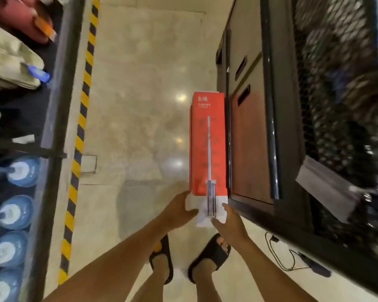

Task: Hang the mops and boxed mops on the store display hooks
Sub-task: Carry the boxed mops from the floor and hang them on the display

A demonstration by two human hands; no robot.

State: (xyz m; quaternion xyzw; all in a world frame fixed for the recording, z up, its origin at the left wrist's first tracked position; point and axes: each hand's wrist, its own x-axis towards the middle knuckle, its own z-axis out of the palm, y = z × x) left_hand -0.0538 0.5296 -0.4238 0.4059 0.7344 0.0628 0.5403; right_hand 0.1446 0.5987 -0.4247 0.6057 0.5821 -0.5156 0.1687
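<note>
A tall red boxed mop (207,140) with a white end and a printed mop picture lies lengthwise along the floor beside a dark cabinet. It looks like two boxes stacked together. My left hand (177,211) grips the white near end from the left. My right hand (229,223) holds the same end from the right. Both arms reach down and forward above my sandalled feet. No display hooks are clearly visible in the blurred head view.
A dark cabinet (251,131) with a black mesh panel (336,105) stands on the right. Left is a shelf edge (59,118) with blue round items (20,171) and bagged goods, bordered by yellow-black floor tape (83,118). A cable (282,256) lies on the floor.
</note>
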